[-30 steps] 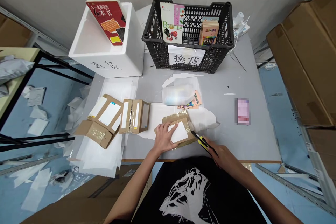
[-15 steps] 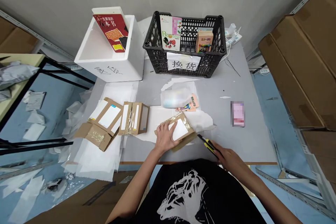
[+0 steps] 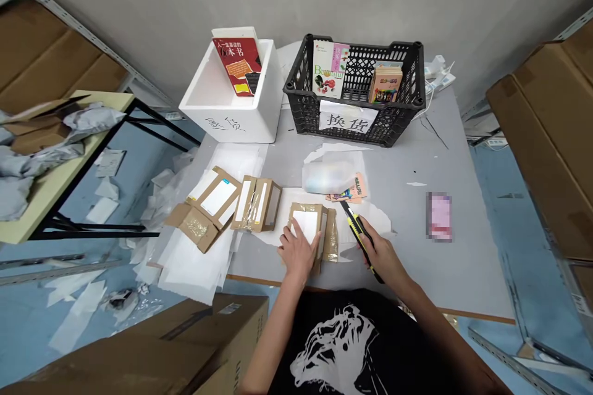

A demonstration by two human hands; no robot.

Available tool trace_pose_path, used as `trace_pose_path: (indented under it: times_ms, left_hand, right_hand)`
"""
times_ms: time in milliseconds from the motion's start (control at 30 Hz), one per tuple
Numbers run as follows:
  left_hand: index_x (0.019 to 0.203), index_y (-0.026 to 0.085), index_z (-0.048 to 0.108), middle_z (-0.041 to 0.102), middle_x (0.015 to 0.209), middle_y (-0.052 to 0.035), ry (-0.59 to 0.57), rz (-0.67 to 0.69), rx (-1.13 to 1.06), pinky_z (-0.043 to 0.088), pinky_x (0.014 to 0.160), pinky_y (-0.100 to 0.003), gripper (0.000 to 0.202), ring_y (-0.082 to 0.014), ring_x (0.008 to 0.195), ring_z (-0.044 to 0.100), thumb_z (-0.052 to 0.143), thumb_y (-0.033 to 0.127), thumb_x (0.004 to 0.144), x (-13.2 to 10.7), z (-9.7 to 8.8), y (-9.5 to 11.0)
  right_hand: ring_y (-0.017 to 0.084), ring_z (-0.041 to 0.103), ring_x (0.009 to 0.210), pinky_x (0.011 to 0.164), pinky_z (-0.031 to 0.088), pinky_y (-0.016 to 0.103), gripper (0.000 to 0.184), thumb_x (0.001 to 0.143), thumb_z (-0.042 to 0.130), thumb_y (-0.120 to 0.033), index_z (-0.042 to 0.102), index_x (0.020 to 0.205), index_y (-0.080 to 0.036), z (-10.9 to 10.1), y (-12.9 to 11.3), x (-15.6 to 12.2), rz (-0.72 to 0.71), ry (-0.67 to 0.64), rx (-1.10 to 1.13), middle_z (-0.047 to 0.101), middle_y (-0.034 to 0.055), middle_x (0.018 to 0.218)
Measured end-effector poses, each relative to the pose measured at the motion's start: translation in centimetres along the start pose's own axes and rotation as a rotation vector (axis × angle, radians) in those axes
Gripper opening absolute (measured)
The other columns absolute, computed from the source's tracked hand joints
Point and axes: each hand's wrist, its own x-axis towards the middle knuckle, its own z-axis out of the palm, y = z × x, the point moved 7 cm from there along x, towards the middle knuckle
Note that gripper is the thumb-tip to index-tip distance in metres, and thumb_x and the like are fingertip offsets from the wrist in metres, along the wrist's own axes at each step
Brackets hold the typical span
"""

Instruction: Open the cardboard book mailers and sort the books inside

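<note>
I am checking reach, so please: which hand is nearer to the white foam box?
Left. The left hand, on a small cardboard box, is in front and to the right of the foam box; the right hand, holding the cutter, is farther right.

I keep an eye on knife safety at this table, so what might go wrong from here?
The right hand holds the yellow-and-black knife close to the left hand on the cardboard box; a slip might cut those fingers. The knife's tip is beside the peach booklets, so a careless sweep could nick them. The box sits near the table's front edge; a pull might drag it off.
</note>
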Motion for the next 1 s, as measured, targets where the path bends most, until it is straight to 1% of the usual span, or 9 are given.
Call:
trace_pose_path:
  times_ms: [100,167,267,367,467,600,667,767,1000]
  left_hand:
    - [0.142,0.01,0.027,0.049,0.122,-0.0257,-0.05,0.184,0.061,0.049,0.07,-0.048,0.059,-0.0345,0.103,0.049,0.03,0.04,0.091,-0.4,0.3,-0.4]
    - [0.144,0.016,0.025,0.043,0.132,-0.0223,-0.02,0.372,0.102,0.047,0.081,-0.053,0.057,-0.0351,0.115,0.044,0.035,0.024,0.088,0.0,-1.1,-0.5]
    - [0.145,0.033,0.021,0.033,0.146,-0.0065,-0.079,0.769,0.096,0.032,0.103,-0.058,0.074,-0.0302,0.136,0.027,0.044,0.01,0.078,0.9,-2.4,0.7]
    - [0.137,0.048,0.028,0.036,0.143,0.0069,-0.365,1.021,0.045,0.034,0.103,-0.056,0.08,-0.0235,0.137,0.029,0.048,0.008,0.071,2.4,-1.4,1.9]
    - [0.124,0.051,0.046,0.044,0.135,0.01,-0.621,1.152,-0.004,0.041,0.095,-0.056,0.07,-0.0237,0.132,0.037,0.05,0.011,0.066,3.6,0.1,3.5]
    - [0.121,0.043,0.053,0.048,0.13,0.0029,-0.546,1.385,-0.111,0.04,0.095,-0.046,0.065,-0.026,0.127,0.04,0.06,0.021,0.059,4.0,-0.9,5.9]
    - [0.132,0.033,0.045,0.046,0.133,-0.0058,-0.465,1.397,-0.099,0.035,0.1,-0.045,0.074,-0.0296,0.126,0.038,0.064,0.034,0.061,4.2,-1.6,6.1]
    - [0.143,0.019,0.027,0.042,0.129,-0.0175,-0.296,1.244,-0.096,0.03,0.101,-0.05,0.094,-0.0351,0.119,0.038,0.06,0.059,0.064,5.1,-2.6,5.1]
    - [0.147,0.019,0.007,0.035,0.13,-0.0183,-0.179,0.862,-0.182,0.03,0.098,-0.051,0.111,-0.0363,0.119,0.035,0.061,0.064,0.062,5.8,0.2,1.4]
  right_hand:
    - [0.01,0.047,0.046,0.047,0.047,0.024,0.057,0.091,0.03,-0.043,0.029,0.144,-0.023,0.5,0.9,0.6,0.029,-0.014,0.009,0.056,-0.0009,0.075]
    - [0.01,0.047,0.047,0.047,0.047,0.024,0.058,0.091,0.03,-0.044,0.029,0.144,-0.022,0.4,1.2,0.4,0.037,-0.006,0.011,0.057,-0.0009,0.075]
    - [0.01,0.048,0.046,0.047,0.047,0.024,0.058,0.09,0.03,-0.045,0.03,0.144,-0.021,-0.1,1.6,0.1,0.034,0.005,-0.002,0.057,-0.001,0.074]
    - [0.01,0.048,0.046,0.046,0.047,0.024,0.057,0.09,0.032,-0.045,0.031,0.143,-0.022,-0.2,1.7,0.1,0.02,0.0,0.01,0.056,-0.001,0.074]
    - [0.01,0.048,0.045,0.045,0.047,0.024,0.057,0.09,0.032,-0.045,0.032,0.142,-0.021,0.0,1.9,0.3,0.015,0.001,0.042,0.055,-0.001,0.075]
    - [0.01,0.05,0.045,0.046,0.048,0.025,0.058,0.09,0.032,-0.046,0.031,0.142,-0.022,-0.1,2.2,0.0,0.044,-0.001,0.072,0.056,-0.0011,0.074]
    - [0.011,0.05,0.045,0.047,0.049,0.026,0.058,0.09,0.031,-0.047,0.031,0.143,-0.022,-0.7,2.0,-0.5,0.042,0.015,0.061,0.057,-0.0007,0.073]
    - [0.012,0.051,0.046,0.049,0.049,0.027,0.059,0.091,0.03,-0.048,0.031,0.143,-0.022,-1.9,1.0,-1.7,0.027,0.047,0.044,0.059,0.0002,0.072]
    - [0.01,0.047,0.044,0.048,0.046,0.024,0.054,0.092,0.03,-0.044,0.033,0.143,-0.025,-1.6,-1.5,-1.8,-0.024,-0.015,-0.03,0.056,-0.002,0.067]
